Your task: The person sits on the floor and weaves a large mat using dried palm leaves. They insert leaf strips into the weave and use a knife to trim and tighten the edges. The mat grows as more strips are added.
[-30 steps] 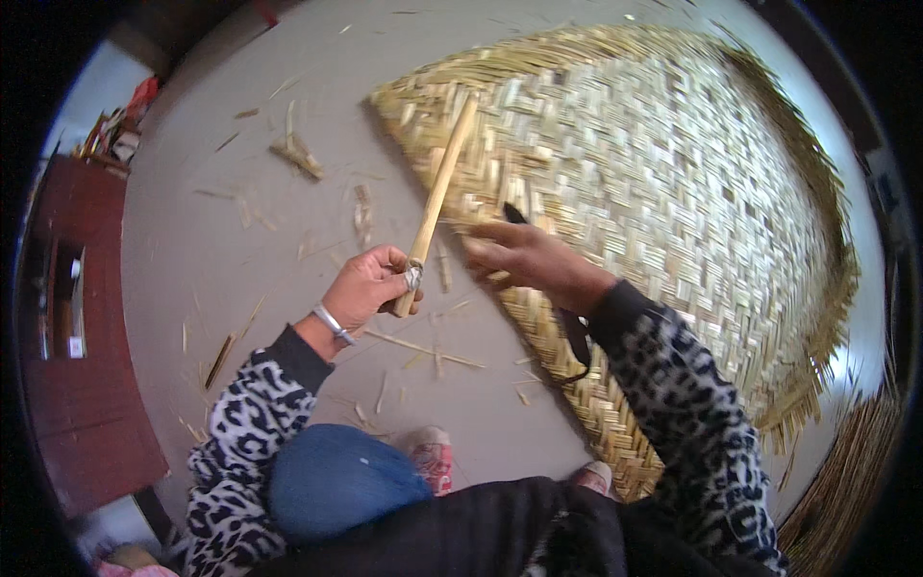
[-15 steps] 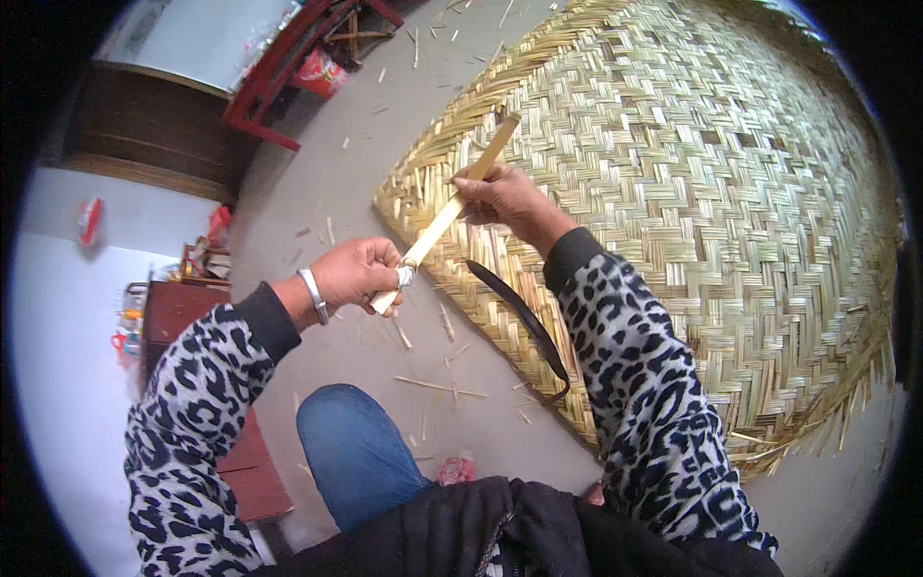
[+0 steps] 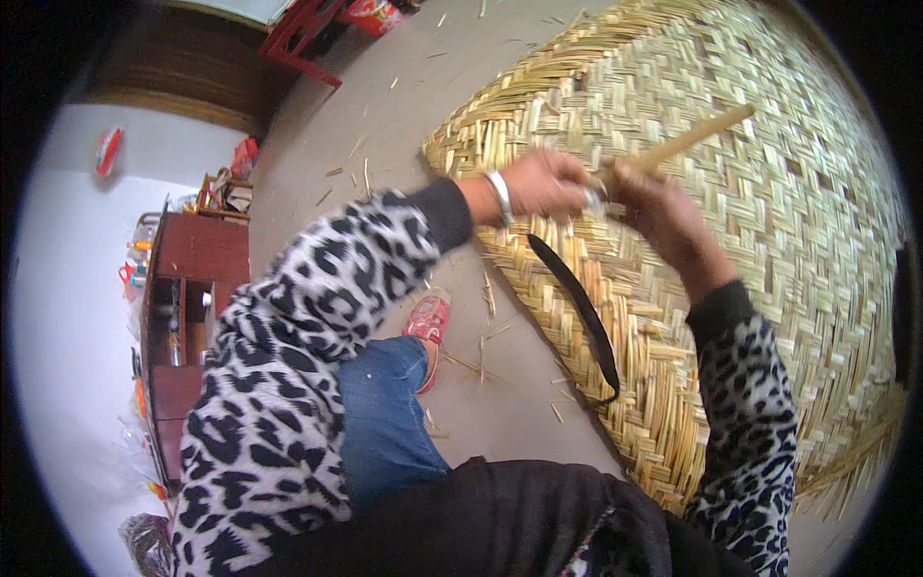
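Observation:
Over the woven mat (image 3: 769, 250), my two hands come together at the lower end of a flat bamboo strip (image 3: 702, 132). My right hand (image 3: 668, 216) is closed around the strip, whose free end points away to the upper right. My left hand (image 3: 543, 185), with a silver bracelet on its wrist, is closed with its fingertips at the strip's near end, beside my right fingers. Motion blurs both hands and hides the exact grip. A whitish piece shows at my left fingertips. On the mat's edge below lies a dark, curved blade-like tool (image 3: 577, 313).
Cut slivers lie scattered on the grey floor (image 3: 385, 125). A dark red cabinet (image 3: 197, 250) stands at the left, and a red wooden frame (image 3: 298, 43) at the far left. Loose strip ends fringe the mat's near right edge. My knee and a pink shoe (image 3: 430, 315) are below.
Both hands have moved right over the mat, closer together. The strip has swung flatter toward the right, and my right hand has slid nearer its lower end. The view has shifted.

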